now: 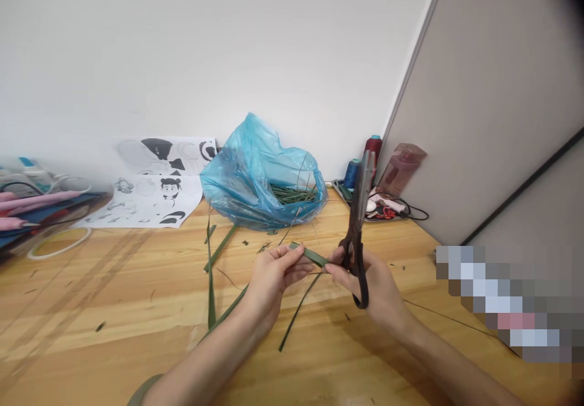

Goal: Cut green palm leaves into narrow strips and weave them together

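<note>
Between my two hands stretches a short green leaf strip (314, 256). My left hand (278, 272) pinches its left end between thumb and fingers, and a ring shows on one finger. My right hand (360, 275) pinches the right end with thumb and finger. Black-handled scissors (356, 223) also hang in my right hand, blades pointing up and looking closed. Below the hands a thin dark green strip (298, 315) slants down towards the table. More long green strips (210, 290) lie to the left of my left forearm, partly hidden by it.
A blue plastic bag (255, 175) holding thin green strips stands at the back. Printed sheets (150, 193) lie left of it. At the back right are thread spools (352, 173) and a tray (387, 216) of small things. Pink-handled tools (41, 202) sit far left; leaf scraps dot the wooden table (137, 308).
</note>
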A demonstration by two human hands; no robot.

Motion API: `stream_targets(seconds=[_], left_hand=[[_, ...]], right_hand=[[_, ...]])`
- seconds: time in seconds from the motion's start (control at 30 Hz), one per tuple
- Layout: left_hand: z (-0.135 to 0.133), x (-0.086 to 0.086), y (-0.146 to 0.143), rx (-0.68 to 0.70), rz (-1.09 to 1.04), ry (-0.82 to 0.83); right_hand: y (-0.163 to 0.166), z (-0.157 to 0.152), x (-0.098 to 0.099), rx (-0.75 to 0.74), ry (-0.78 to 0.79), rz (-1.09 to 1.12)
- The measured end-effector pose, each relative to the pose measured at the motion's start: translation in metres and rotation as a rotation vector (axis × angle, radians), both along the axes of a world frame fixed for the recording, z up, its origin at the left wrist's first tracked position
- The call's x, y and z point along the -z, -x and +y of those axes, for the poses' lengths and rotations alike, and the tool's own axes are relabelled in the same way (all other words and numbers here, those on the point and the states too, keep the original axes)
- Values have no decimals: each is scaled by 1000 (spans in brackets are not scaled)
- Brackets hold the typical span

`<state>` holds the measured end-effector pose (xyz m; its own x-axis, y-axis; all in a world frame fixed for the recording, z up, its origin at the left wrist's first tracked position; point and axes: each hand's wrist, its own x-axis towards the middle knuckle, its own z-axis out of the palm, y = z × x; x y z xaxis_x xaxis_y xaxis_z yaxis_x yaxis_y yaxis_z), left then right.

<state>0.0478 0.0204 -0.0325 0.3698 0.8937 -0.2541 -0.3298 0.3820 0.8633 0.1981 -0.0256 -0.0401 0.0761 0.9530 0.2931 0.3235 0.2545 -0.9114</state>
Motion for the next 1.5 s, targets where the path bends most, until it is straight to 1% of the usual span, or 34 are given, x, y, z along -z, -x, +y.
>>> stream_targets(seconds=[0.07,0.1,0.17,0.23,0.3,0.4,0.47,0.57,0.73,0.83,1.0,1.2,1.33,1.5], left_hand=[[3,-3,1,-1,117,-106],[5,-4,3,21,182,-167],[10,-6,8,120,301,-275],[15,-7,13,239,380,-344],[19,-7,19,333,419,-375],[22,-6,23,443,429,-387],[23,-6,24,485,433,-387],[23,-7,26,489,439,-396],[23,-7,26,448,461,-482],[23,-9,26,450,500,-517],[23,-17,29,435,565,-538],[23,-27,37,454,550,-543],[24,-33,40,463,534,-525],[25,-37,47,506,482,-501]], right_hand=[[-4,1,-1,7,29,-21],[-6,2,-1,9,41,-41],[-11,3,-2,6,53,-87],[-15,4,-3,6,56,-111],[-16,5,-4,11,56,-98],[-15,6,-5,0,57,-18],[-14,8,-6,-22,66,23],[-14,12,-6,-38,111,34],[-19,14,-5,-68,251,-9],[-19,13,-4,-54,241,-4],[-12,11,-6,14,190,60],[-6,7,-18,29,224,45],[-4,6,-26,2,244,-1],[-6,12,-29,-57,248,-29]])
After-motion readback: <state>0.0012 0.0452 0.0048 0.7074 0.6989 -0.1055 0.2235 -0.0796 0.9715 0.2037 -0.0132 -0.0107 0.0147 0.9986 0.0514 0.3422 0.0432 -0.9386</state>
